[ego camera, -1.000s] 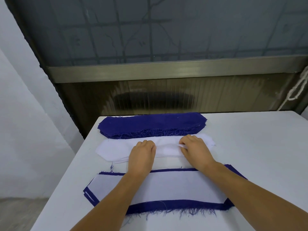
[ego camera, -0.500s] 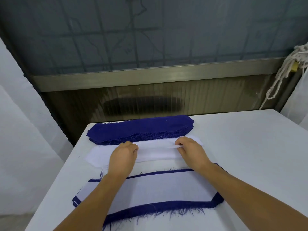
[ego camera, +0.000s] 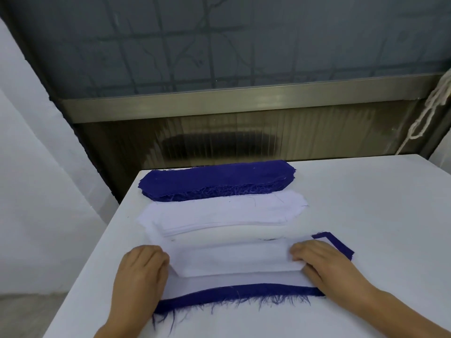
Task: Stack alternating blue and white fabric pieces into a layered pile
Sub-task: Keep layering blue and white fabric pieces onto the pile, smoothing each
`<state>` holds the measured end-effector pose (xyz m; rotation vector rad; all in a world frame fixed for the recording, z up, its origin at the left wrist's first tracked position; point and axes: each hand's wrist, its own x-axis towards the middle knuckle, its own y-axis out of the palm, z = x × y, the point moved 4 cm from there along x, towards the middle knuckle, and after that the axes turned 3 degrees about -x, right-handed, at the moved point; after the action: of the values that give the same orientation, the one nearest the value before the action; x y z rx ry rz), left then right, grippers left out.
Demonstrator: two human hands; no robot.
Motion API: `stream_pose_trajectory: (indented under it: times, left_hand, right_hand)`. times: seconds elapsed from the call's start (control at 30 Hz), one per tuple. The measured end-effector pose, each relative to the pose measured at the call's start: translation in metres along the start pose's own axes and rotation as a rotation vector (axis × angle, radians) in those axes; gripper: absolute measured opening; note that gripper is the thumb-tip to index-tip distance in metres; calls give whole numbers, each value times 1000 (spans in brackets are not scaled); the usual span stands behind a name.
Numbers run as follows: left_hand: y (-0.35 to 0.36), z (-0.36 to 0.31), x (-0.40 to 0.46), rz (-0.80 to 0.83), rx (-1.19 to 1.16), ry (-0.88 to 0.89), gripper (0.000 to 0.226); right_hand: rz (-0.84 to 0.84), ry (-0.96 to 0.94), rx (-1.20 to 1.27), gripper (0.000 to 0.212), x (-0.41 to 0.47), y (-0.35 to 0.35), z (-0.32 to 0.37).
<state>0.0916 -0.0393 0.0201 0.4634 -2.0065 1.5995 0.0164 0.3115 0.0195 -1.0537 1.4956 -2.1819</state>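
A white piece [ego camera: 234,261] is held at its ends by the left hand [ego camera: 141,272] and right hand [ego camera: 324,262], fingers curled, over the layered pile [ego camera: 244,290]; alignment and release are needed next.

I see a white table [ego camera: 353,228] with three groups of fabric in a row running away from me. Farthest is a blue stack [ego camera: 217,179] with frayed edges, and just in front of it, touching, a white stack [ego camera: 219,215]. Nearest me lies the layered pile [ego camera: 234,292], its blue bottom edge fraying toward me. Over it, a white piece [ego camera: 231,259] is held at both ends: my left hand [ego camera: 141,272] grips its left end with curled fingers, and my right hand [ego camera: 327,264] pinches its right end. Behind the table I see a dark window [ego camera: 219,45] and a cord [ego camera: 424,113] hanging at right.
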Motion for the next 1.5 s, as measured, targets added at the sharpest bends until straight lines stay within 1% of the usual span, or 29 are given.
stream_pose_trajectory:
  times: [0.1,0.17,0.23,0.3,0.33,0.47,0.6,0.67,0.73,0.87,1.0,1.07,1.13,1.23,1.37,1.5]
  left_hand:
    - [3,-4,3,52,-99,-64,14]
    - [10,-12,1,165,-203,-87,34]
    - [17,-26,3,255,-241,-43,50]
    - [24,-42,9,296,-206,4,59]
    - [28,-49,14,304,-177,17,58]
    - [38,-60,30,287,-94,32,36]
    - [29,-40,34,209,-116,-98,34]
    - [24,-35,32,191,-151,-117,32]
    - [20,-35,29,180,-202,-116,27]
    - [20,-39,25,216,-226,-120,31]
    - [24,-32,24,215,-298,-207,32]
    - [27,-30,22,221,-385,-270,37]
    - [26,-28,19,225,-520,-338,39]
    - [24,-24,18,234,-605,-355,38]
    - [29,-20,15,274,-453,-288,52]
    - [31,-19,12,217,-297,-260,41]
  right_hand:
    - [0,13,15,45,2,0,1]
    - [14,32,49,43,3,1,1]
    - [14,87,123,41,4,2,-1]
    - [-3,172,218,42,5,3,-6]
    - [-11,201,255,44,5,3,-8]
    - [-41,223,282,49,9,0,-11]
    - [-42,217,253,59,7,-5,-17]
    - [-19,207,239,61,6,-4,-18]
    - [3,185,218,58,6,-1,-18]
    - [53,201,181,42,7,4,-16]
    - [179,192,99,40,7,10,-16]
    - [216,210,75,39,10,7,-21]
    - [250,220,54,38,13,1,-27]
    - [320,211,53,37,13,-7,-34]
    - [336,209,44,33,15,-18,-43]
    - [326,179,24,36,14,-22,-41]
